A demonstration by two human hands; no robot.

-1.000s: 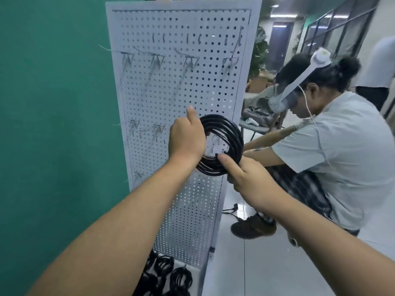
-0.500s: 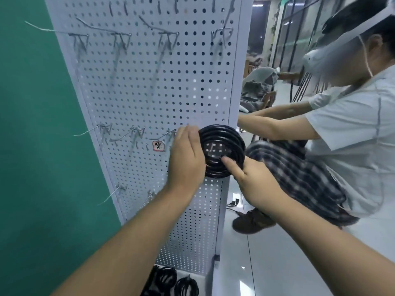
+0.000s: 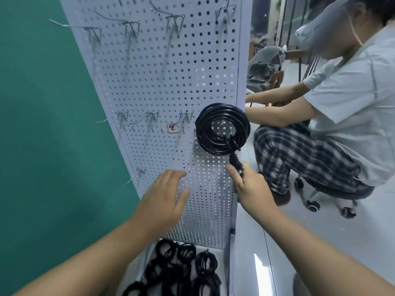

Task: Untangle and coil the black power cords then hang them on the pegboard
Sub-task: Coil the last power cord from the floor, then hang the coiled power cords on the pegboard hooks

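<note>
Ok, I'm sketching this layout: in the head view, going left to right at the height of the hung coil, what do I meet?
Green wall → empty hooks → small red-bordered label → coiled black cord → crouching person in plaid trousers.

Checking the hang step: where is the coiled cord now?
Head view: the coiled cord hangs on the pegboard near its right edge, just right of the pink label, with its plug dangling between the right hand's finger and thumb.
</note>
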